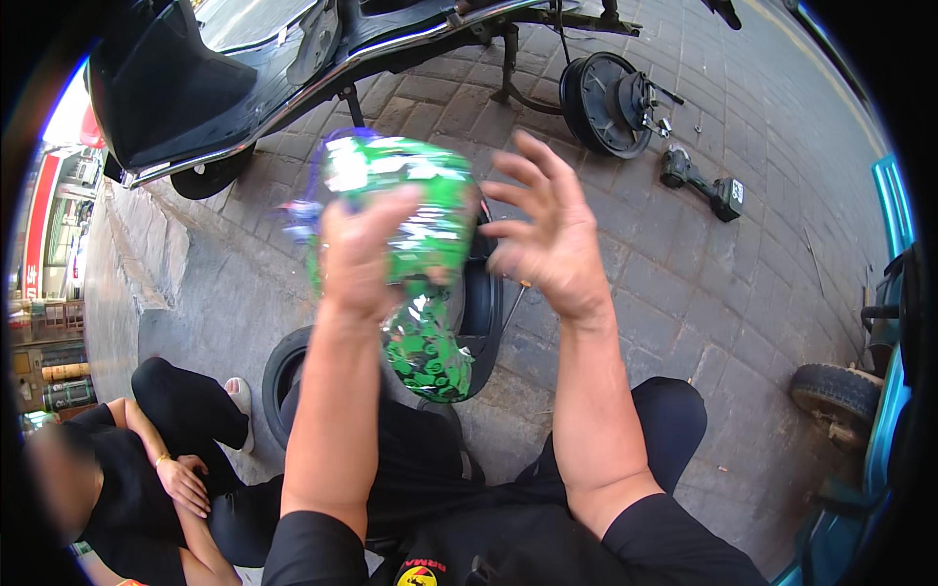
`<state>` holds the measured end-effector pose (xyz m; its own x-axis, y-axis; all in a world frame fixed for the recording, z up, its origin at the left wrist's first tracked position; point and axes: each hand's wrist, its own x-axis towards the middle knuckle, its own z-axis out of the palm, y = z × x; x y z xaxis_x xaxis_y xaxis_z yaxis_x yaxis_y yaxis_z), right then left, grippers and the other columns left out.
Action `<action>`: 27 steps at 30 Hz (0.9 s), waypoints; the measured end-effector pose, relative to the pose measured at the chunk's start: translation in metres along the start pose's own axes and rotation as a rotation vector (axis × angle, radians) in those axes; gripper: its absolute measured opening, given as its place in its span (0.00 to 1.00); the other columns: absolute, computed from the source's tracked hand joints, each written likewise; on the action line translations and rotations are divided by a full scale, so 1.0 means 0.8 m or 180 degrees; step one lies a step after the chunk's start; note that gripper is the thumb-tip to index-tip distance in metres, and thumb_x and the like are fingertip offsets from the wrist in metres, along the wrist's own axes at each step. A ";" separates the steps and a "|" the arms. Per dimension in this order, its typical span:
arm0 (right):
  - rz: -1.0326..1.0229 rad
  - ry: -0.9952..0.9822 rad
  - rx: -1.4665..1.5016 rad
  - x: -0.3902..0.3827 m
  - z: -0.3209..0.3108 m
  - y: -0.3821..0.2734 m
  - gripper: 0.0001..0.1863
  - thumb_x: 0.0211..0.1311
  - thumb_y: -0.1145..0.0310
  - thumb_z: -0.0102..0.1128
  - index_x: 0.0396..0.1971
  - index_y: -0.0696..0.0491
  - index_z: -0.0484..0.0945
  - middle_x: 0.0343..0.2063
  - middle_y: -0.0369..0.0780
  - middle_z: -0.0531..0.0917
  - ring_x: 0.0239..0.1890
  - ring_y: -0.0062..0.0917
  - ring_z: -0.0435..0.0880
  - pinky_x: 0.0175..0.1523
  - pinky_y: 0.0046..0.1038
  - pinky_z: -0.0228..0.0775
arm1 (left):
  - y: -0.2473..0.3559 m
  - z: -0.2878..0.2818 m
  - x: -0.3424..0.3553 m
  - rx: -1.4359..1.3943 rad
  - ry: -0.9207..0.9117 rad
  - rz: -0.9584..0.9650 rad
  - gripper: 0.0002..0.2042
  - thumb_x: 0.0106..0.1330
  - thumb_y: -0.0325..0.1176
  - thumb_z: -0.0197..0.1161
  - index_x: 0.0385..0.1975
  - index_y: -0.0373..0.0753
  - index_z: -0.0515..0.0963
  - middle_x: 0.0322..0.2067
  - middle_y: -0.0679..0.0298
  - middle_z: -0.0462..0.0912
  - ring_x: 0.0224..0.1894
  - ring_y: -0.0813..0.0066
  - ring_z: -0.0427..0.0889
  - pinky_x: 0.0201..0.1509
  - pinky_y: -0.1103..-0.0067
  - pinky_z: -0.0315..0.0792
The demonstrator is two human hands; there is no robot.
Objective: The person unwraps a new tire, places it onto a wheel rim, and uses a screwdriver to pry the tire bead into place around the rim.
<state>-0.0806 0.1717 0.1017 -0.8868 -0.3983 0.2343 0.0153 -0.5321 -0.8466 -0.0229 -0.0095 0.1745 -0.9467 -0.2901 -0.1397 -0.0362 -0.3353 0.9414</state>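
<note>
A shiny green patterned plastic wrap (pixel 415 220) with purple parts is bunched up in front of me, blurred by motion. My left hand (pixel 357 249) is closed on it; the fingers are partly hidden and smeared. To its right, my right hand (pixel 552 230) is raised and open, fingers spread and slightly curled, with nothing in it. Below the wrap a black tyre (pixel 481 303) lies on the ground. Green wrap (pixel 428 356) still covers the tyre's near part.
Another black tyre (pixel 278 386) is at my left, by a seated person in black (pixel 137 488). Ahead stands a scooter body (pixel 293 83). A hub wheel (pixel 608 103) and a cordless impact wrench (pixel 702 183) lie on the paving. A small wheel (pixel 835 396) sits at the right beside a turquoise frame (pixel 884 420).
</note>
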 end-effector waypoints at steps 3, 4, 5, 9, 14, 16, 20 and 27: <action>-0.0180 -0.0098 -0.0727 0.011 0.028 -0.012 0.59 0.31 0.74 0.83 0.71 0.50 0.61 0.61 0.41 0.73 0.62 0.29 0.74 0.65 0.32 0.70 | 0.001 0.051 0.014 0.0529 -0.0410 0.0132 0.21 0.62 0.38 0.71 0.49 0.32 0.75 0.42 0.60 0.82 0.41 0.75 0.82 0.47 0.76 0.77; 0.0082 0.0139 -0.0312 0.013 0.032 -0.006 0.57 0.30 0.76 0.82 0.69 0.49 0.63 0.59 0.40 0.75 0.59 0.28 0.76 0.63 0.32 0.71 | 0.004 0.055 0.016 0.0633 -0.0534 -0.0008 0.23 0.62 0.42 0.72 0.49 0.32 0.75 0.43 0.60 0.82 0.43 0.74 0.82 0.49 0.74 0.76; -0.0035 0.0458 -0.0181 0.015 0.029 0.000 0.52 0.33 0.79 0.79 0.66 0.51 0.65 0.55 0.39 0.77 0.57 0.26 0.78 0.62 0.30 0.72 | 0.010 0.054 0.017 0.1401 -0.0831 0.0206 0.27 0.61 0.46 0.73 0.50 0.31 0.74 0.47 0.54 0.82 0.49 0.68 0.82 0.55 0.74 0.74; 0.0279 0.1022 0.0820 0.003 -0.024 0.050 0.45 0.37 0.88 0.65 0.64 0.58 0.64 0.52 0.41 0.79 0.52 0.28 0.82 0.58 0.31 0.76 | 0.040 -0.005 -0.023 0.3355 0.0252 0.2360 0.27 0.65 0.41 0.67 0.58 0.30 0.72 0.53 0.49 0.80 0.54 0.62 0.81 0.59 0.67 0.75; 0.1443 0.1557 -0.1270 -0.061 -0.035 0.171 0.42 0.39 0.80 0.69 0.63 0.56 0.68 0.46 0.41 0.83 0.47 0.26 0.83 0.55 0.28 0.75 | -0.038 -0.116 -0.059 0.1288 0.2544 0.0715 0.29 0.67 0.38 0.62 0.67 0.36 0.66 0.63 0.53 0.72 0.57 0.65 0.76 0.53 0.67 0.74; 0.1448 0.1032 -0.1619 -0.088 -0.013 0.217 0.40 0.41 0.81 0.72 0.61 0.54 0.71 0.45 0.38 0.83 0.46 0.23 0.81 0.54 0.25 0.74 | -0.119 -0.158 -0.060 0.0706 0.2215 -0.0914 0.37 0.68 0.45 0.63 0.72 0.37 0.56 0.69 0.54 0.64 0.61 0.60 0.72 0.56 0.64 0.72; 0.1878 0.0380 0.1002 -0.100 0.029 0.253 0.29 0.60 0.74 0.66 0.62 0.55 0.72 0.51 0.40 0.83 0.52 0.29 0.82 0.59 0.29 0.72 | -0.273 -0.206 -0.057 -0.1315 0.1144 -0.1706 0.23 0.70 0.57 0.58 0.51 0.42 0.78 0.45 0.62 0.83 0.45 0.67 0.82 0.47 0.68 0.79; 0.2707 0.1322 -0.0263 -0.034 -0.005 0.120 0.36 0.58 0.68 0.71 0.65 0.59 0.67 0.59 0.45 0.78 0.51 0.29 0.80 0.55 0.33 0.74 | -0.118 -0.156 -0.021 0.1128 0.2317 0.0351 0.11 0.68 0.33 0.65 0.45 0.36 0.78 0.36 0.63 0.84 0.34 0.73 0.82 0.39 0.76 0.77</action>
<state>-0.0573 0.1344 0.0117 -0.6871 -0.3218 -0.6514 0.7128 -0.1252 -0.6901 0.0368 -0.0850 0.0497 -0.5101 -0.8554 -0.0901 -0.1693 -0.0028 0.9856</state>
